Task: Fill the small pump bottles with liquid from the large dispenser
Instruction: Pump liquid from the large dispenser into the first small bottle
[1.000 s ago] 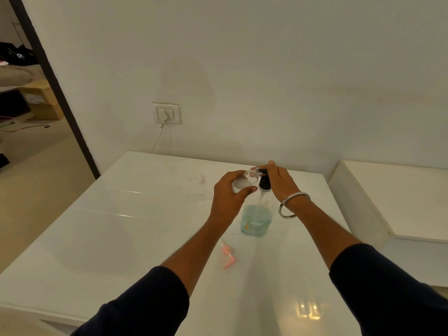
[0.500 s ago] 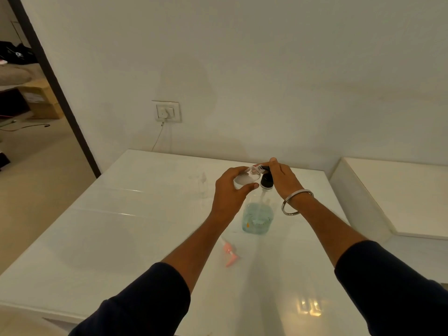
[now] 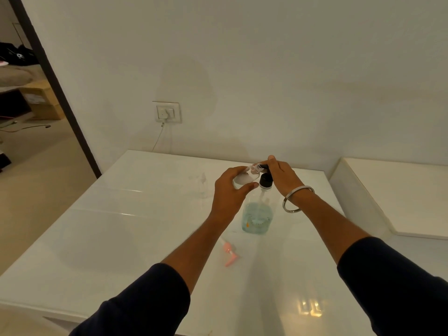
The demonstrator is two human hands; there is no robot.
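Note:
The large clear dispenser [image 3: 257,218] stands on the white table [image 3: 126,234], holding pale blue liquid in its lower part, with a black pump head on top. My right hand [image 3: 282,177] rests over that pump head, fingers on it. My left hand [image 3: 230,190] holds a small clear bottle [image 3: 244,177] tilted, its open neck against the pump's spout. A pink pump cap [image 3: 229,255] lies on the table nearer to me. Another small clear bottle [image 3: 202,187] stands upright to the left of my hands.
A wall socket [image 3: 167,112] with a plug and cable is on the wall behind the table. A lower white surface [image 3: 397,195] adjoins on the right. An open doorway at left shows a floor with boxes.
Both hands stay at the pump head with the small bottle under the spout. My right hand has shifted slightly on the pump; the view has barely moved.

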